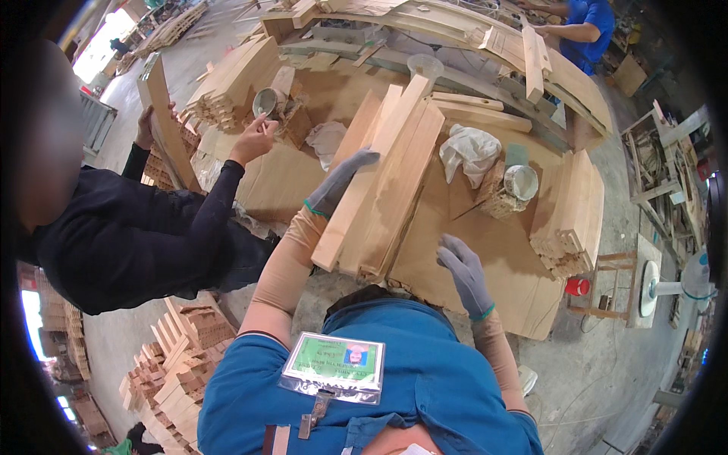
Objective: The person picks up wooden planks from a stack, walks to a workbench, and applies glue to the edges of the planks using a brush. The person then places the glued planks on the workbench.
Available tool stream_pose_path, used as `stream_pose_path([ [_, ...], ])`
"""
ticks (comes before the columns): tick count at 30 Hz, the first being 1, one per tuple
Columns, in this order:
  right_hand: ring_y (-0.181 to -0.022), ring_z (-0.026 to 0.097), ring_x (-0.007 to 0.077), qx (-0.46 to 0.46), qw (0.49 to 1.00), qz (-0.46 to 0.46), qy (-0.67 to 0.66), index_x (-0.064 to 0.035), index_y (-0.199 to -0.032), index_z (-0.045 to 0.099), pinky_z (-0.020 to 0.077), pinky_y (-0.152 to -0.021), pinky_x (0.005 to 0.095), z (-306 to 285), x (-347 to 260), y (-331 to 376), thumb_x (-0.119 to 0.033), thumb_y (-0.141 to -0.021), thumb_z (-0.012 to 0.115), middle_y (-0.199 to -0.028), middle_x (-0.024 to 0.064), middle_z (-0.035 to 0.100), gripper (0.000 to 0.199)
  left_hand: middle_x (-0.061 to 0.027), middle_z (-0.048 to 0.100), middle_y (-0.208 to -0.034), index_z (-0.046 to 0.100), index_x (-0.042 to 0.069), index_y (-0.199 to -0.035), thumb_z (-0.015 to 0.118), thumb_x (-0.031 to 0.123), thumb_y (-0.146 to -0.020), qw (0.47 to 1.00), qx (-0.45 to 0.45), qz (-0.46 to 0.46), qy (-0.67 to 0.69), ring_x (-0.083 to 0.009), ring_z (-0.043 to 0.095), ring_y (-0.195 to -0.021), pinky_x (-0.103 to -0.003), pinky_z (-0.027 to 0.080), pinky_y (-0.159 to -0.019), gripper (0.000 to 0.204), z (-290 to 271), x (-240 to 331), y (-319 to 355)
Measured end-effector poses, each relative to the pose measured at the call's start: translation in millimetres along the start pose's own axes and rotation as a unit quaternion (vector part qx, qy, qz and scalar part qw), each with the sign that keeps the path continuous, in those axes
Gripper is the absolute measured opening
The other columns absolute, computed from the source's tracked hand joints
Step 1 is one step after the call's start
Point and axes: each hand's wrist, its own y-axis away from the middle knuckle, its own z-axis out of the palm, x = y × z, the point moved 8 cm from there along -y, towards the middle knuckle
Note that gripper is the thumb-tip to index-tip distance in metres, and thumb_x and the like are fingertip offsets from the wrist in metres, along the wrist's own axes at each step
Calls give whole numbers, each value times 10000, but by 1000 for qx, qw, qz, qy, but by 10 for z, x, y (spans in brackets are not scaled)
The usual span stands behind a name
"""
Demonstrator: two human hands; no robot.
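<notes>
My left hand (341, 180), in a grey glove with a green cuff, is closed on the edge of a long pale wooden board (373, 174). The board slants away from me, on top of or just above other boards (402, 193) lying side by side on the table; I cannot tell if it touches them. My right hand (464, 274), gloved alike, hovers near the table's front edge with fingers stretched out and nothing in it. Beyond it a small can (521, 183) sits by a wooden block (494, 199), next to a crumpled white cloth (470, 154).
At my left a person in dark clothing (144, 227) holds another board (163, 114) upright. Stacked boards (569, 216) stand on the table's right. Wooden pieces (178, 356) are piled at lower left. A white fan (667, 288) stands at right; a person in blue (591, 30) works farther off.
</notes>
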Motion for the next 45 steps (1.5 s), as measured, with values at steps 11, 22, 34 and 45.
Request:
stream_pose_path([
  [11, -1037, 525, 293, -47, 995, -66, -56, 55, -1259, 336, 464, -862, 363, 802, -358, -429, -220, -738, 647, -1150, 204, 491, 667, -93, 560, -937, 529, 14, -1096, 547, 394, -840, 925, 128, 168, -317, -165, 562, -769, -296, 482, -645, 458, -146, -382, -100],
  [22, -1037, 487, 125, -44, 989, -134, -33, 20, -1324, 313, 371, -914, 243, 367, -514, -186, -201, -879, 536, -1200, 94, 501, 545, -114, 563, -933, 450, -17, -1114, 542, 301, -855, 987, 4, -81, 141, -229, 599, -769, -335, 529, -702, 420, 272, -902, -160],
  [34, -1237, 353, 209, 86, 974, -195, 72, 31, -1372, 211, 288, -1023, 309, -605, -1180, -126, -178, -768, 677, -1364, 151, 328, 792, -90, 562, -1032, 406, 33, -1205, 649, 72, -660, 988, -128, 57, -71, -202, 569, -944, -322, 486, -816, 598, 1114, -796, -239],
  [45, -1016, 530, 154, 54, 973, -219, -55, -29, -1224, 371, 473, -844, 291, -1247, -1042, 300, -82, -685, 731, -1122, 66, 515, 650, -63, 501, -1165, 393, 59, -1250, 785, 169, -593, 925, -261, -9, -276, -153, 453, -1092, -306, 364, -944, 773, 1865, -1613, -204],
])
